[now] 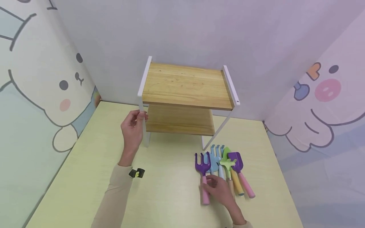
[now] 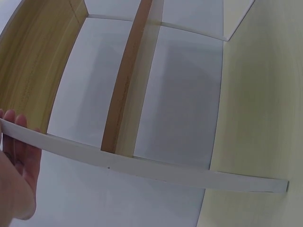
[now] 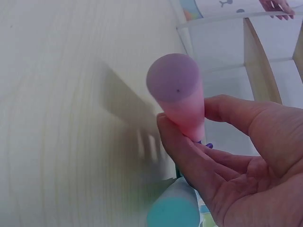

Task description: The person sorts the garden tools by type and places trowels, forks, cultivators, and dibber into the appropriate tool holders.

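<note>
Within the right hand (image 1: pixel 220 190), a glossy purple three-pronged fork (image 1: pixel 203 167), pink-handled

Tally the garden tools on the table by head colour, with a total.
Purple: 2 (purple fork, purple shovel)
Blue: 2 (blue rake, partly hidden blue shovel)
Green: 2 (green rake, green trowel)
Total: 6

We wear beige sleeves (image 1: pixel 114 194), a small black device (image 1: pixel 141 173) with a yellow mark (image 1: pixel 137 174) at the left cuff (image 1: pixel 124 170); our left hand (image 1: pixel 132 129) and right hand (image 1: pixel 219 190) are bare.
</note>
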The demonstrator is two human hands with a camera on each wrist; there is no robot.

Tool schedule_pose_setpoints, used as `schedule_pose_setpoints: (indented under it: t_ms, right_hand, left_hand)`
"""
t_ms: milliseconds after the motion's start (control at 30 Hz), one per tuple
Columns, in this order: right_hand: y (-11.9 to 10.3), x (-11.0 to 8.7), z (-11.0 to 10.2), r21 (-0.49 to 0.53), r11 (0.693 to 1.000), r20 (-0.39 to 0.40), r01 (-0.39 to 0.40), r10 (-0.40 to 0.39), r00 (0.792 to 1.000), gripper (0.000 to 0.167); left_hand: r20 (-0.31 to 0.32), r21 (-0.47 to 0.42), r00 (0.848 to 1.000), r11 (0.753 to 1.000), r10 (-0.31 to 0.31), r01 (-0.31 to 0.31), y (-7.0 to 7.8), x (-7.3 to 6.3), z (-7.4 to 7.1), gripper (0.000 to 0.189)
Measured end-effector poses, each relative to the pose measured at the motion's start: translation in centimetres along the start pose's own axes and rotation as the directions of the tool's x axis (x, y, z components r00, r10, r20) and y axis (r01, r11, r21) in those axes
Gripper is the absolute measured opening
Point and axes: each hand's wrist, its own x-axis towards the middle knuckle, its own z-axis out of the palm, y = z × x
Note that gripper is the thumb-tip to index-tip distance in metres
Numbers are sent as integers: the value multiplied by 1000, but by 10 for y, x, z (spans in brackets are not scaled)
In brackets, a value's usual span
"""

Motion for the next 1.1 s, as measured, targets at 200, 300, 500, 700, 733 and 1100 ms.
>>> schedule_pose_setpoints:
  t_ms: [200,300,500,700,733,1100]
  right_hand:
    - [5,-2,-5,76,997,39,-23,20,999,43]
    - [6,-4,-7,116,993,57,-24,18,998,45]
    - [1,-7,-14,137,990,68,-24,14,998,46]
    - [-6,-9,-19,174,984,59,-48,38,998,47]
    - [-7,-9,-20,184,982,56,-47,38,998,47]
    - [-21,-12,-34,196,978,35,77,-86,996,45]
  left_hand:
    - [8,-18,1000,1000,3,-3,0,0,1,20]
    - [4,-15,1000,1000,0,0,0,0,0,20]
    - [-3,-13,1000,1000,2,-2,-2,0,0,21]
    - [-1,-27,1000,1000,5,-5,-2,0,1,23]
    - [0,-24,1000,1000,8,-8,-2,0,1,23]
    - [-3,-23,1000,1000,16,-16,-1,-1,1,23]
